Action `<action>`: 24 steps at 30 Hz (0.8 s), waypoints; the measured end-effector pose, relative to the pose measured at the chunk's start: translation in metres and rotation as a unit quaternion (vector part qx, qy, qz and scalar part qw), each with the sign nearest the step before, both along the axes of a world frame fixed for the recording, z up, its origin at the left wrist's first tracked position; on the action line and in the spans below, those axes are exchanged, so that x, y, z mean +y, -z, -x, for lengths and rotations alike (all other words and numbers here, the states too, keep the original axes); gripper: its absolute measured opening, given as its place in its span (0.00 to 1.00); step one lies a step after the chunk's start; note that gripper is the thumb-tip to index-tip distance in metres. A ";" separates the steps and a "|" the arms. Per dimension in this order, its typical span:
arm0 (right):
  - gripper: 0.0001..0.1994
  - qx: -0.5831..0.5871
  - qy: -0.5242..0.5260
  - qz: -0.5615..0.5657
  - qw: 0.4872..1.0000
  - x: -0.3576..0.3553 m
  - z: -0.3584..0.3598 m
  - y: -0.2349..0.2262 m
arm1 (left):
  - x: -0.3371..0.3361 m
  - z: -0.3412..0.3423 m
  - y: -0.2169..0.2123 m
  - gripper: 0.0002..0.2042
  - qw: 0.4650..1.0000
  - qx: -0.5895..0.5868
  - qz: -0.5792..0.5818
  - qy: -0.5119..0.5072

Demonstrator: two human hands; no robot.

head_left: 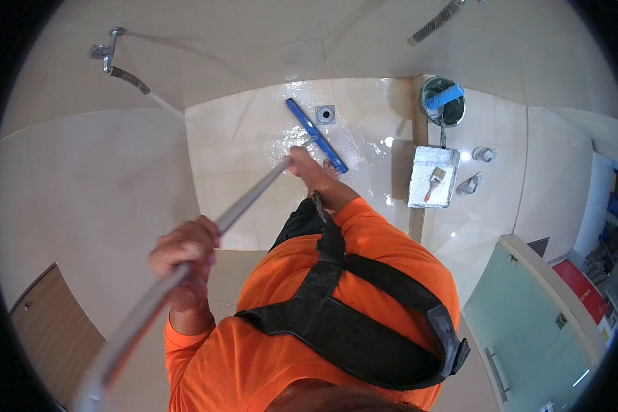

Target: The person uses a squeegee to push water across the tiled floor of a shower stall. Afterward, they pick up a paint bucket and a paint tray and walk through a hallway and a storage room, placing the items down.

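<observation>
Both of my hands are closed around the long metal pole [253, 194] of a floor squeegee. My left hand [184, 255] grips it higher up, near my chest. Lower down, my right hand [302, 162] holds it close to the blue head [306, 123]. That head lies slantwise on the wet, shiny floor tiles, beside a square drain [325, 115]. Part of a bare foot [332, 169] shows by the head's near end. The pole's upper end is blurred at the lower left.
At the left wall, a tap [103, 52] has a short hose [129, 79] with water streaming out. Right, past a low ledge [419, 226], are a bucket [426, 90] with a blue roller [445, 96], a tray [417, 159] holding a paintbrush [435, 180], footwear [470, 184] and a glass door [522, 316].
</observation>
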State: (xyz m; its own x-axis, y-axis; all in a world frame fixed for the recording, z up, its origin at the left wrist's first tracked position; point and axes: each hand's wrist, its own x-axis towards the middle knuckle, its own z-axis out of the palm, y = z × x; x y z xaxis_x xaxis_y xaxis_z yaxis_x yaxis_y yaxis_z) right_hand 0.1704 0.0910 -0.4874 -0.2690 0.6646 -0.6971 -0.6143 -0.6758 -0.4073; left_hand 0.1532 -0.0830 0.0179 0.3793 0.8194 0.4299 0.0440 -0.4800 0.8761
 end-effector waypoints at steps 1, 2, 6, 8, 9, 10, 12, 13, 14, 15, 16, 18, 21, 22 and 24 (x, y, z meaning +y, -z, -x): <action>0.14 0.081 0.025 0.022 0.996 -0.002 -0.001 -0.039 | 0.005 -0.002 -0.003 0.32 0.998 -0.032 -0.038 -0.032; 0.16 0.135 0.025 0.015 0.990 -0.002 0.001 -0.080 | 0.012 -0.005 -0.007 0.34 0.993 -0.062 -0.076 -0.061; 0.21 0.125 -0.135 -0.141 0.973 -0.001 -0.021 -0.177 | 0.037 0.006 -0.040 0.27 0.982 -0.095 -0.122 -0.108; 0.21 0.044 -0.152 -0.205 0.966 -0.001 -0.045 -0.213 | 0.044 0.013 -0.061 0.26 0.978 -0.099 -0.143 -0.111; 0.22 -0.003 -0.154 -0.225 0.962 0.005 -0.062 -0.218 | 0.047 0.017 -0.071 0.25 0.977 -0.102 -0.153 -0.112; 0.23 -0.047 -0.161 -0.245 0.955 0.008 -0.077 -0.222 | 0.048 0.020 -0.082 0.25 0.975 -0.070 -0.164 -0.135; 0.20 -0.057 -0.117 -0.236 0.963 0.003 -0.108 -0.228 | 0.039 0.032 -0.109 0.24 0.963 0.007 -0.185 -0.197; 0.21 -0.075 -0.089 -0.240 0.964 -0.002 -0.130 -0.232 | 0.043 0.045 -0.114 0.22 0.968 -0.001 -0.169 -0.185; 0.22 -0.095 -0.058 -0.245 0.963 -0.007 -0.157 -0.238 | 0.047 0.052 -0.118 0.22 0.974 0.013 -0.159 -0.161; 0.22 -0.093 -0.023 -0.242 0.966 -0.008 -0.180 -0.240 | 0.049 0.058 -0.123 0.22 0.979 0.030 -0.150 -0.138; 0.23 -0.100 -0.003 -0.259 0.961 -0.013 -0.199 -0.253 | 0.050 0.065 -0.125 0.23 0.982 0.047 -0.140 -0.119; 0.27 -0.149 0.056 -0.315 0.936 -0.020 -0.249 -0.288 | 0.078 0.077 -0.103 0.23 0.974 0.112 -0.162 -0.112; 0.32 -0.192 0.089 -0.468 0.858 -0.047 -0.263 -0.375 | 0.087 0.072 -0.073 0.22 0.958 0.178 -0.156 -0.160; 0.29 -0.204 0.121 -0.536 0.810 -0.058 -0.255 -0.400 | 0.095 0.075 -0.057 0.21 0.958 0.190 -0.149 -0.156; 0.32 -0.219 0.144 -0.596 0.759 -0.087 -0.227 -0.466 | 0.103 0.079 -0.033 0.18 0.942 0.236 -0.163 -0.175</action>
